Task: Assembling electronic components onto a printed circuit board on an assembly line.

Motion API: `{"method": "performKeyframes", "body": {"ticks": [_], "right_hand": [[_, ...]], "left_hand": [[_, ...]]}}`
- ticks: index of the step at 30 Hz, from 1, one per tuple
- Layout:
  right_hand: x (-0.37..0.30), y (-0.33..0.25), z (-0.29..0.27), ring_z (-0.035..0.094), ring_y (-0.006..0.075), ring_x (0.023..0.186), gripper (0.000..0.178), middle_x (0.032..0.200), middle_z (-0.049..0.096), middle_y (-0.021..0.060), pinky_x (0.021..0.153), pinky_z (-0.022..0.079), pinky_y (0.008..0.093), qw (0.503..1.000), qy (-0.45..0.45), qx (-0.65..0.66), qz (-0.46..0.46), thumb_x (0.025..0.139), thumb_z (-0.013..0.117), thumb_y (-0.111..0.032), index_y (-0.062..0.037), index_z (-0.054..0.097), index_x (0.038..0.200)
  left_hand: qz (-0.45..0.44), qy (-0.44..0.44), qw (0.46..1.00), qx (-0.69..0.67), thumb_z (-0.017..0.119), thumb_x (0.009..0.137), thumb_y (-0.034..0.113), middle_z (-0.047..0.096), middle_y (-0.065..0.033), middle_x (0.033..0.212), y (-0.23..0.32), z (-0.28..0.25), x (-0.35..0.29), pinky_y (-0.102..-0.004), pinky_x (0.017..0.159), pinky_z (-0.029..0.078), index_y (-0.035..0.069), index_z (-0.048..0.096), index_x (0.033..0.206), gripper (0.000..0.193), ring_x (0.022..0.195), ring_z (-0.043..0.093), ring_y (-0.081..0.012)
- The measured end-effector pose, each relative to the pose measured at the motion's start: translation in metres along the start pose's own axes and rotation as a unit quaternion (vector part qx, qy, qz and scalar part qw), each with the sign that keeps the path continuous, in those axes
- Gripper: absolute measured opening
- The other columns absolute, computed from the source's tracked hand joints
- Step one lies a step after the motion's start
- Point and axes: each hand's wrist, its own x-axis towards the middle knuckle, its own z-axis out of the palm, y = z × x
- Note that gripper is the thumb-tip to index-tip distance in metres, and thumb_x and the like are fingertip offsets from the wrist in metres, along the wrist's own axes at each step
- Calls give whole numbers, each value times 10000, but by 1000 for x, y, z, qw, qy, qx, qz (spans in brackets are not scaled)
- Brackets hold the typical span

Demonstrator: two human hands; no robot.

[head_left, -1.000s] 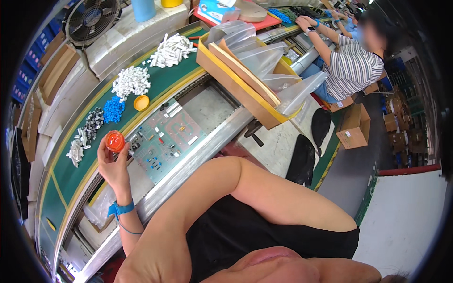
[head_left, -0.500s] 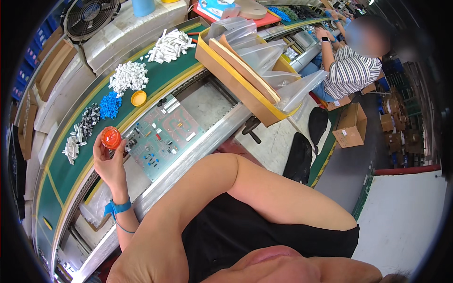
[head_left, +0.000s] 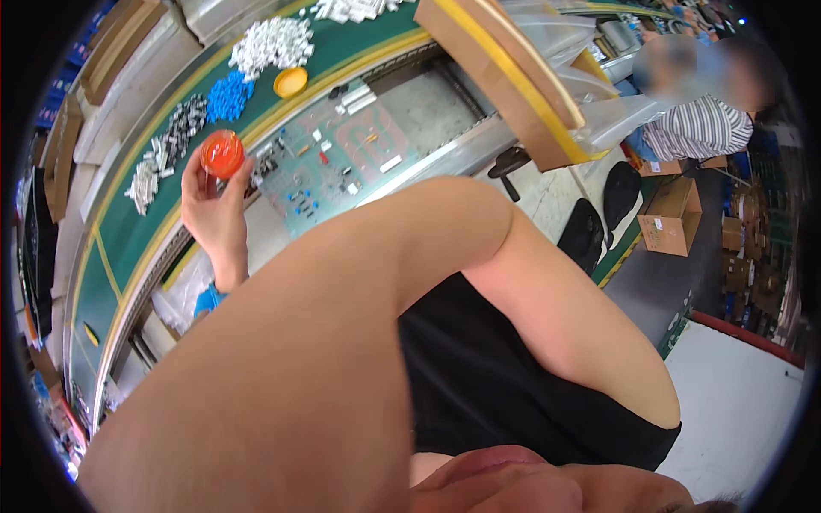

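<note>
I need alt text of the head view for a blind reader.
The left hand holds a red container near a circuit board. A yellow lid and piles of white, blue and dark parts lie on a green surface; the right arm crosses the foreground.

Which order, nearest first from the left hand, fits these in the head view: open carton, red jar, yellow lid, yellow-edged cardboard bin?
1. Red jar: in the left hand.
2. Yellow lid: ahead, slightly right.
3. Yellow-edged cardboard bin: farther right.
4. Open carton: far right.
</note>
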Motion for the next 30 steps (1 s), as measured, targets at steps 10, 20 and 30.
{"method": "performKeyframes", "body": {"ticks": [10,20,30], "right_hand": [[-2,9,2,581,178,997,263,1185,604,152,792,471,297,992,4,80,94,903,525,-42,28,615,1139],[10,-12,15,579,179,1011,260,1189,603,149,789,476,294,966,5,86,244,897,522,-28,28,619,1132],[14,-12,21,575,241,1062,267,1199,594,167,800,480,306,950,-6,68,305,868,497,38,46,624,1102]], "left_hand": [[33,-14,999,-8,765,706,-17,618,-115,1098,-1,0,-7,-271,879,494,-33,510,1180,539,993,607,-165],[22,-10,1000,11,773,703,7,604,-103,1123,-7,-8,-4,-284,908,479,-12,525,1182,540,1022,591,-166],[15,-14,1000,19,765,706,-6,606,-109,1116,5,-9,-10,-275,903,480,-33,506,1188,548,1014,595,-163]]}}
